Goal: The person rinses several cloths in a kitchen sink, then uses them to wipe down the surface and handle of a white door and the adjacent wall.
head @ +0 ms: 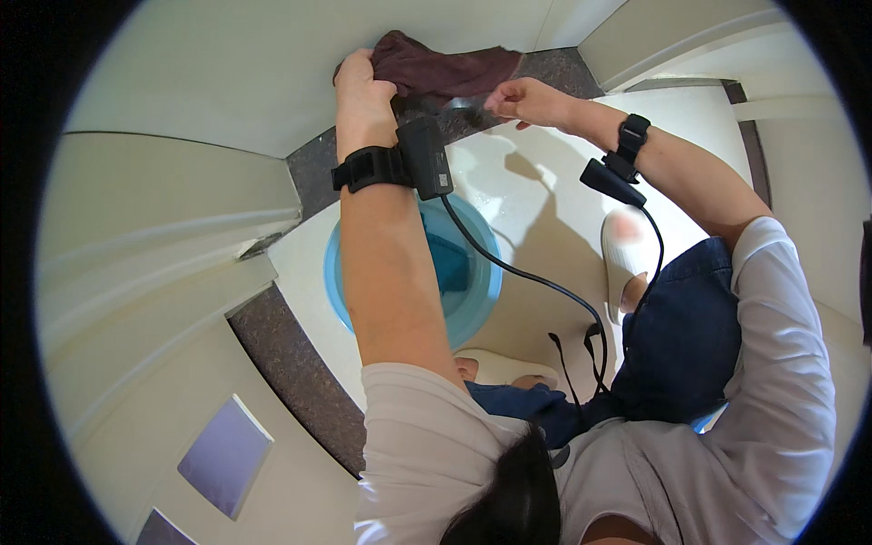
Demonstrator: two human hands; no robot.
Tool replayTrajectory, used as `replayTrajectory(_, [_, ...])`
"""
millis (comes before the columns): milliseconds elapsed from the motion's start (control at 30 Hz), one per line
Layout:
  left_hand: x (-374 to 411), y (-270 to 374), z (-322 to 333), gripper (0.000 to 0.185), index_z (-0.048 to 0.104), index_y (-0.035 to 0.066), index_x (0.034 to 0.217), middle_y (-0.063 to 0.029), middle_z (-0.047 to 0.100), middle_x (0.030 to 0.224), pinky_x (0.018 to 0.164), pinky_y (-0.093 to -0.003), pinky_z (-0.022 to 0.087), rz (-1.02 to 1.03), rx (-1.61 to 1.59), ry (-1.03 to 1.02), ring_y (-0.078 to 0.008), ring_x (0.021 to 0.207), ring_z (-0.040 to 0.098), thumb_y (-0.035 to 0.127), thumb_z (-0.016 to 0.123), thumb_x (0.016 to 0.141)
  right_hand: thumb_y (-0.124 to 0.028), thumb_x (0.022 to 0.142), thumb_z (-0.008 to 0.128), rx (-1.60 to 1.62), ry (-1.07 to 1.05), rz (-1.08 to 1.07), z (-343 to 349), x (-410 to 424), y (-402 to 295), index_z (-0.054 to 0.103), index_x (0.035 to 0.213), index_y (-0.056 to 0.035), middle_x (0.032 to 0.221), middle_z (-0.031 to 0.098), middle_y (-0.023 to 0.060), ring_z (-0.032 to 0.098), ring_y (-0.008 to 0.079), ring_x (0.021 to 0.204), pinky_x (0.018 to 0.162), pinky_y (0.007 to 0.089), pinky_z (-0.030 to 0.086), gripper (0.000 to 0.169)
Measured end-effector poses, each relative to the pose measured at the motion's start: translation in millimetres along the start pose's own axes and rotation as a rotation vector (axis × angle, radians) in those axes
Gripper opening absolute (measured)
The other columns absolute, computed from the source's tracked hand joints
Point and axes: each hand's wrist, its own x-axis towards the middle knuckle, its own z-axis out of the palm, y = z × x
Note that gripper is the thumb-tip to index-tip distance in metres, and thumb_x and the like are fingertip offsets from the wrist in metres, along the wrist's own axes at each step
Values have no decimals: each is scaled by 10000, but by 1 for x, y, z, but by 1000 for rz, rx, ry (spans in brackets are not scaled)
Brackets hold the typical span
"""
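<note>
My left hand is shut on one end of a dark maroon cloth, which stretches to the right along the base of the wall. Just below the cloth's right end is my right hand, its fingers loosely curled and with nothing visible in them. Its fingertips are very near the cloth's lower edge; whether they touch it I cannot tell. Under my left forearm a round light-blue basin stands on the floor, partly hidden. Inside lies a dark teal object, perhaps cloth, in what looks like water.
A dark speckled stone strip runs along the foot of the pale walls. White floor bears wet spots near the basin. Sandalled feet flank it on the right and front. Black cables hang from both wrist devices.
</note>
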Motion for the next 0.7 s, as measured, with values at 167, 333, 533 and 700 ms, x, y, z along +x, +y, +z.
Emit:
replayTrajectory(167, [3, 4, 13, 295, 624, -61, 1153, -168, 692, 1077, 825, -357, 570, -245, -283, -30, -259, 946, 693, 81, 612, 895, -335, 962, 669, 372, 91, -154, 19, -12, -31, 228, 1570, -147, 1403, 494, 136, 584, 249, 1211, 974, 416, 538, 774])
replayTrajectory(333, [-21, 19, 38, 345, 626, -49, 1180, -169, 688, 1113, 804, -351, 578, -7, 120, -584, -229, 971, 691, 223, 589, 971, -240, 921, 736, 523, 113, -362, 15, -19, -51, 134, 1569, -150, 1468, 389, 148, 512, 280, 1290, 1057, 470, 502, 889])
replayTrajectory(533, [-14, 36, 79, 558, 647, -97, 1146, -290, 689, 1095, 865, -449, 529, 416, 911, -585, -438, 1042, 654, 400, 614, 894, -131, 936, 666, 649, 154, -344, -12, -13, -61, 581, 1243, -64, 1116, 666, 96, 657, 211, 989, 849, 376, 567, 326])
replayTrajectory(700, [7, 10, 54, 427, 671, 22, 1172, -124, 720, 1073, 787, -388, 563, 632, 822, -678, -243, 900, 700, 359, 676, 910, -221, 909, 711, 447, 337, -175, -13, -2, -49, 584, 1274, -18, 1181, 657, 117, 646, 212, 1091, 923, 364, 545, 437])
